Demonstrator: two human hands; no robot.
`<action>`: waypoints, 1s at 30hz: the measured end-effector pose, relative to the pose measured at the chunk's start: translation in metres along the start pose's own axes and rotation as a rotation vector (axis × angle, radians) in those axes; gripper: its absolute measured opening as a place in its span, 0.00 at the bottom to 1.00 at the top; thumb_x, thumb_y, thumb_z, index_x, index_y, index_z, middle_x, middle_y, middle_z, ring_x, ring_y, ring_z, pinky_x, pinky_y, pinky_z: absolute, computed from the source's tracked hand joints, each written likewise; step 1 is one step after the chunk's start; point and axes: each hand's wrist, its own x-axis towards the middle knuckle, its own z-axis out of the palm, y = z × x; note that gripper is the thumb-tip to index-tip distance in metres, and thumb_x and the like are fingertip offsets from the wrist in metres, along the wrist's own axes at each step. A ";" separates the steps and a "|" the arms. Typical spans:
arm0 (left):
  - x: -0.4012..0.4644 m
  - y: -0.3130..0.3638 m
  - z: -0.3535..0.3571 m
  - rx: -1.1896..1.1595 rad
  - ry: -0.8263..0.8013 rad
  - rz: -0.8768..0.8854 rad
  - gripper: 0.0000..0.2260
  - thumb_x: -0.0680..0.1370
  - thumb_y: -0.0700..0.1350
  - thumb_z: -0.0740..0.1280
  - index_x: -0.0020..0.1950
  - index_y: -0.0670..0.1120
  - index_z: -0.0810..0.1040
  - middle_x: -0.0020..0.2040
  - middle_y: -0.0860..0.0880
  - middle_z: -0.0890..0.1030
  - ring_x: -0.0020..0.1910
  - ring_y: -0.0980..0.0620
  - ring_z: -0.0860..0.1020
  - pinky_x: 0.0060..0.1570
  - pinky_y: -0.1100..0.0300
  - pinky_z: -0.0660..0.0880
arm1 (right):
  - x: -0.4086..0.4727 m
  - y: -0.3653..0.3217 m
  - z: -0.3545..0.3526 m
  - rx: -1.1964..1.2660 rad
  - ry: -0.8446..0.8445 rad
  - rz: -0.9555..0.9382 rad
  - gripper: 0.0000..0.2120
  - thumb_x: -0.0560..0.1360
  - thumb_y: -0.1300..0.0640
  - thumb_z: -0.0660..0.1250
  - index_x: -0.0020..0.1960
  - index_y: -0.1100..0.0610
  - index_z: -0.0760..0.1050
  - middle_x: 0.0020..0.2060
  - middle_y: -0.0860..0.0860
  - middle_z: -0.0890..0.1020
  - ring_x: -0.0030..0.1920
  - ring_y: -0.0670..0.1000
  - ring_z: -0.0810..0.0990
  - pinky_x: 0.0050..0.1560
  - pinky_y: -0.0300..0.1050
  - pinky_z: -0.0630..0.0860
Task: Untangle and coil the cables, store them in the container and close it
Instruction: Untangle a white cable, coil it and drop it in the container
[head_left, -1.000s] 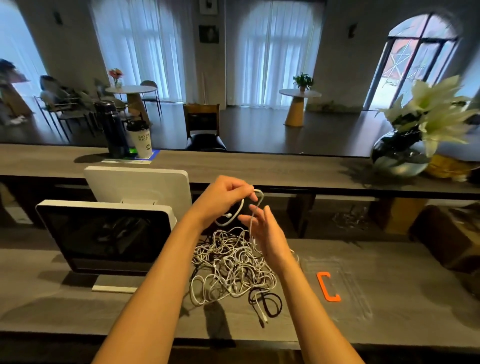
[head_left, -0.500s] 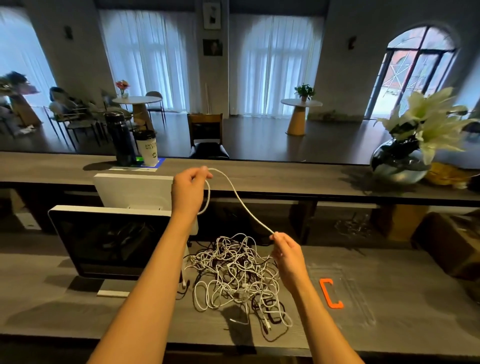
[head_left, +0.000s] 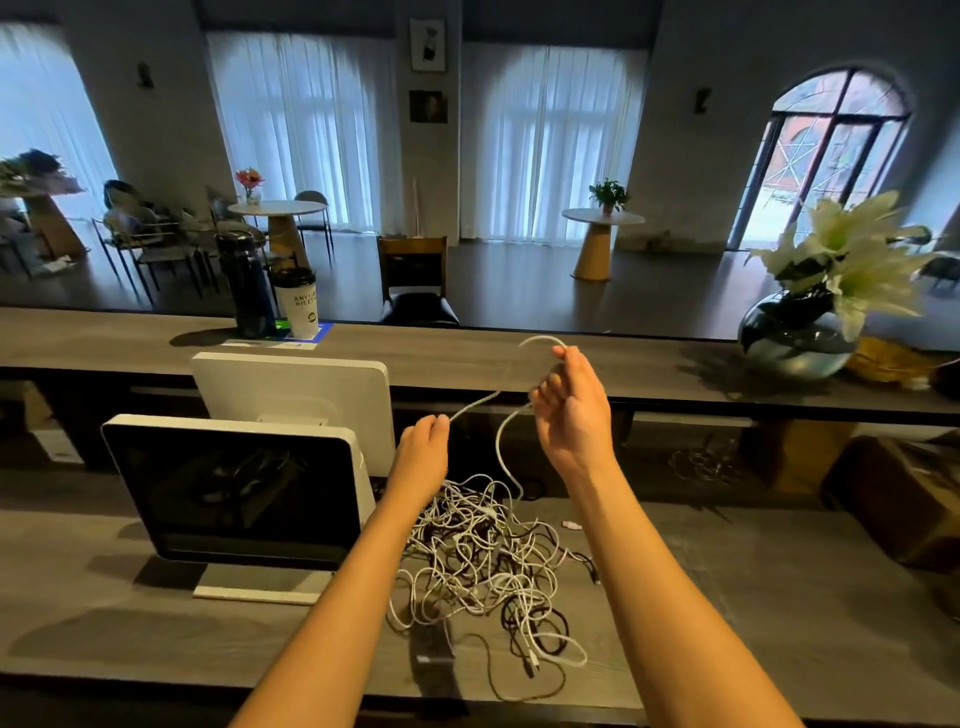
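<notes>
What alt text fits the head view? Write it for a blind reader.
Two bare hands stretch one white cable above a tangled pile of white and black cables on a grey counter: the left hand pinches it low, the right hand loops it higher. A monitor stands to the left.

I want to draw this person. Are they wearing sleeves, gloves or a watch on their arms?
No. Both arms are bare right down to the bottom edge of the picture, so no sleeves show. The left hand and the right hand have no gloves, and no watch, bracelet or ring shows on either. The arms are long and slim, with five bare fingers on each hand.
</notes>
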 end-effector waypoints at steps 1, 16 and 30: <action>-0.005 0.005 0.000 -0.054 0.037 0.031 0.21 0.85 0.53 0.51 0.71 0.43 0.72 0.68 0.44 0.73 0.67 0.46 0.71 0.61 0.58 0.64 | 0.003 0.000 0.004 0.020 -0.003 0.002 0.11 0.84 0.54 0.58 0.50 0.57 0.77 0.25 0.47 0.64 0.28 0.45 0.62 0.33 0.38 0.64; -0.034 -0.014 0.020 -0.446 -0.250 -0.002 0.16 0.85 0.43 0.56 0.42 0.43 0.77 0.27 0.53 0.64 0.24 0.56 0.64 0.27 0.63 0.62 | 0.018 -0.007 -0.019 -0.027 0.181 0.078 0.08 0.83 0.56 0.61 0.56 0.57 0.77 0.29 0.49 0.72 0.30 0.45 0.70 0.37 0.39 0.70; -0.055 0.004 -0.004 -0.310 -0.089 0.030 0.13 0.83 0.46 0.61 0.45 0.50 0.83 0.23 0.56 0.64 0.22 0.58 0.60 0.27 0.60 0.58 | -0.047 0.047 -0.106 -0.924 0.598 0.070 0.12 0.80 0.50 0.67 0.47 0.59 0.74 0.37 0.52 0.75 0.38 0.51 0.73 0.35 0.43 0.68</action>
